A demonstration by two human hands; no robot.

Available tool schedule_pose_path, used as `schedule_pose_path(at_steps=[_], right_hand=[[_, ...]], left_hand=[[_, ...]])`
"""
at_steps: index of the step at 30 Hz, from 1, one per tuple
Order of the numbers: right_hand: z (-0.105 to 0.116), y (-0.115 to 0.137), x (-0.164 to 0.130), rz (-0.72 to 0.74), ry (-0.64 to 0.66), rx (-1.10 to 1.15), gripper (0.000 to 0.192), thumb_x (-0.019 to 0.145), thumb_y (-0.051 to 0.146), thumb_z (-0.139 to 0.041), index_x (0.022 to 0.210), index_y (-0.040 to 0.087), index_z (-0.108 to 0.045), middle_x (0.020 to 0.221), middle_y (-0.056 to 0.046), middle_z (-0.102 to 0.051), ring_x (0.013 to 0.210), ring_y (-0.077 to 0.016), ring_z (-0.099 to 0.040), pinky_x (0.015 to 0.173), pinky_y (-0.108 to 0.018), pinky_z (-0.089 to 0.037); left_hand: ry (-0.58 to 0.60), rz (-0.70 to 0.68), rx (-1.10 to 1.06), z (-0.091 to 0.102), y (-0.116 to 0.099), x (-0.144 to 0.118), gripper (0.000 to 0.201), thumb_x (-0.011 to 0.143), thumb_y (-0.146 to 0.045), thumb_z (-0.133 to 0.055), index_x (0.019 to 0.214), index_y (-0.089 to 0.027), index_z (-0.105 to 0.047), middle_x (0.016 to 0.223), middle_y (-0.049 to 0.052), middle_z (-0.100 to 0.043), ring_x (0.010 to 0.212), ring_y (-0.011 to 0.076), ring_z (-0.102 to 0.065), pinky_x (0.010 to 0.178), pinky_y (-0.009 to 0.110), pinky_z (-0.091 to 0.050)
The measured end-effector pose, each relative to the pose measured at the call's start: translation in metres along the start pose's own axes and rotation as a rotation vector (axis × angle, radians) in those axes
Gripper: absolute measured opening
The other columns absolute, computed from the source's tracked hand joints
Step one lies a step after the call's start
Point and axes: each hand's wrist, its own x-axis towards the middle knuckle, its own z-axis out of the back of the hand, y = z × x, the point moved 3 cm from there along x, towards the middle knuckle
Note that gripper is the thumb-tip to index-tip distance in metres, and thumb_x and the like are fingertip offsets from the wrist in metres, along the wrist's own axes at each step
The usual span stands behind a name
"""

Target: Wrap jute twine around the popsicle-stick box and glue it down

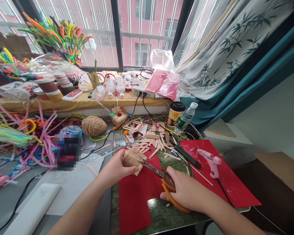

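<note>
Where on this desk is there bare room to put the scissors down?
Free: the red felt sheet below the left hand, and the red sheet beyond the pink glue gun. Crowded: the pile of wooden craft sticks ahead and the pipe cleaners at left.

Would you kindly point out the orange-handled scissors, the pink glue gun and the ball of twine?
orange-handled scissors (172, 197), head view, on the orange handle loop.
pink glue gun (212, 162), head view, on its body above the grip.
ball of twine (94, 125), head view, on its middle.
</note>
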Motion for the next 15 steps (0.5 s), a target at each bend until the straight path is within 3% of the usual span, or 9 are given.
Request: schedule_pose_path(at_steps=[9,15], right_hand=[[0.016,0.010,0.000,0.098,-0.094,-0.133,0.038,0.084,0.056,-0.079,0.087,0.024,-0.059,0.091,-0.006,-0.070,0.082,-0.0264,-0.065,0.068,-0.032,-0.039],[0.013,0.010,0.004,0.103,-0.090,-0.109,0.036,0.085,0.055,-0.079,0.091,0.024,-0.063,0.091,-0.006,-0.071,0.082,-0.0269,-0.066,0.070,-0.032,-0.043]], left_hand=[[0.064,0.043,-0.021,-0.002,0.002,-0.001,0.056,0.065,-0.054,-0.089,0.098,-0.023,-0.056,0.088,0.003,-0.075,0.084,0.0272,-0.071,0.069,0.034,-0.050],[0.044,0.036,0.002,-0.001,0.001,-0.002,0.056,0.065,-0.056,-0.088,0.097,-0.023,-0.056,0.087,0.003,-0.074,0.084,0.0268,-0.070,0.070,0.033,-0.049]])
